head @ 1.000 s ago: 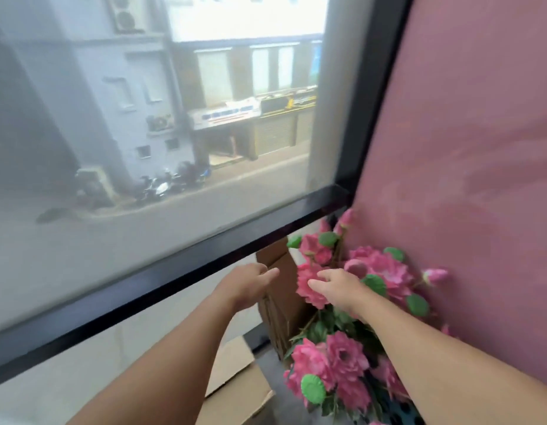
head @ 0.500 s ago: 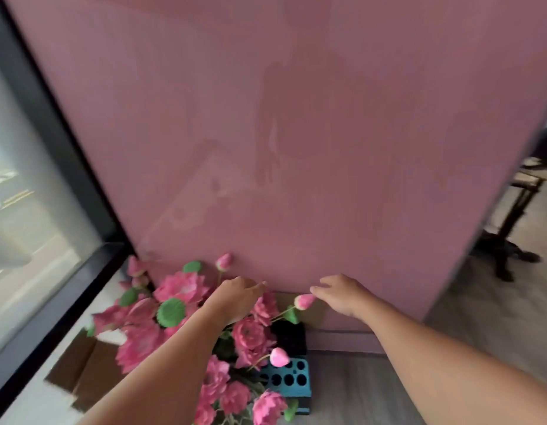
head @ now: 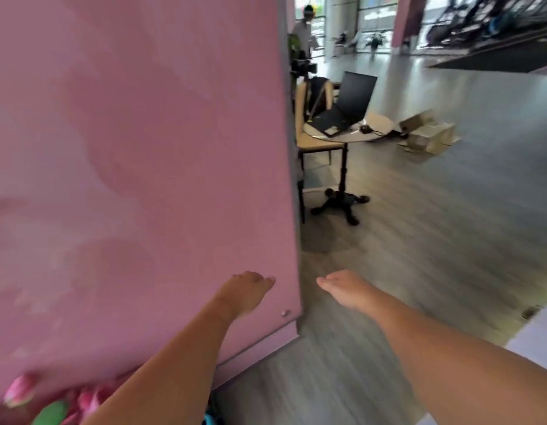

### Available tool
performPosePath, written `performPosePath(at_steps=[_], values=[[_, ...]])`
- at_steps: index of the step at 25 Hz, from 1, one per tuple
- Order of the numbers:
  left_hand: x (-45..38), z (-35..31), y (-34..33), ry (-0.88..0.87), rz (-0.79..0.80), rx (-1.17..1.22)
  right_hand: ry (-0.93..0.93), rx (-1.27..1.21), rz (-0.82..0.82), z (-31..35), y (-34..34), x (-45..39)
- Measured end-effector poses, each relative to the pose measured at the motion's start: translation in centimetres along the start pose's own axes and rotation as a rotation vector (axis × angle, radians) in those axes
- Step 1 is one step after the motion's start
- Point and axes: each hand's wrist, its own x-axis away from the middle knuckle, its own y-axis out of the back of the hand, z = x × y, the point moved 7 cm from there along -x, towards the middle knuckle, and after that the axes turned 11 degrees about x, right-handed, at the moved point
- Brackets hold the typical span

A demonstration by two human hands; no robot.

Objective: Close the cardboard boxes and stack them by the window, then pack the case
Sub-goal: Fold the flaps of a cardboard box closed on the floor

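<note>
Both my arms reach forward with nothing in them. My left hand (head: 243, 291) hangs in front of the pink wall (head: 137, 167), fingers loosely curled. My right hand (head: 342, 288) hovers over the wood floor, fingers relaxed and pointing left. Far off on the floor at the right lie cardboard boxes (head: 427, 134), blurred, with flaps up. The window and the boxes beside it are out of view.
Pink artificial flowers (head: 51, 400) show at the bottom left corner. A small round table (head: 342, 133) on a black pedestal carries an open laptop (head: 345, 105); a chair (head: 309, 139) stands beside it. A person (head: 304, 29) stands far back.
My view has swung right, from the window past the flowers and pink wall to the open floor. Both hands left the flowers and now hold nothing.
</note>
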Motion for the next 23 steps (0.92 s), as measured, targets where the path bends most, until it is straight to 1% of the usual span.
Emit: performPosePath(at_steps=[2,5,8,13,16,19,23], values=[[-4.0,-4.3,-3.3,-0.068,0.096,-0.045,-0.091,-0.058,-0.027,-4.6,2.4,-1.3],[-10.2,-9.6,-6.6,-0.184,0.177,-0.094,-0.214,-0.078,-0.086,-10.2,5.7,-3.8],[-17.4,-14.3,-9.8,-0.251,0.237,-0.104,-0.300,-0.061,-0.082,-14.0,8.7,-7.1],[-28.8,-24.3,-13.7,-0.380,0.411,-0.130,-0.489,-0.147,-0.196,-19.1,16.2,-11.6],[-34.1,-30.9,-16.1,-0.447,0.488,-0.129,-0.546,-0.205,-0.251,-21.7,20.9,-14.4],[-39.0,-37.8,-19.4,-0.490,0.542,-0.141,-0.584,-0.259,-0.312,-25.7,26.1,-17.8],[-46.3,-46.7,-23.7,-0.593,0.542,-0.166,-0.589,-0.224,-0.359,-32.9,33.2,-23.4]])
